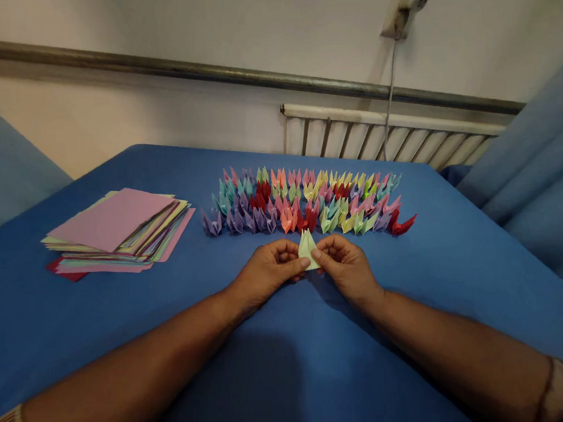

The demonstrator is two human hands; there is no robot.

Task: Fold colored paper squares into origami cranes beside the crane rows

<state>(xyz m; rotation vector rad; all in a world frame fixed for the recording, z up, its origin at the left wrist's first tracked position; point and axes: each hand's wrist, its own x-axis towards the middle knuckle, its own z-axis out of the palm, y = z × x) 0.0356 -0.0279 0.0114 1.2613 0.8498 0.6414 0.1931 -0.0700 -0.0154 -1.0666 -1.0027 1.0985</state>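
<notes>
My left hand point(268, 273) and my right hand point(345, 266) meet at the middle of the blue table point(444, 274). Both pinch a small pale green folded paper piece point(306, 245), which stands pointed end up between my thumbs and fingers. Just beyond my hands lie rows of several small folded paper pieces point(305, 203) in purple, teal, red, pink, yellow and green, set close together. A red one point(402, 224) ends the front row on the right.
A stack of coloured paper sheets point(120, 231), pink on top, lies at the left of the table. Behind the table run a metal rail point(196, 69) and a slatted white frame point(384, 134). Blue fabric point(549, 169) hangs at both sides.
</notes>
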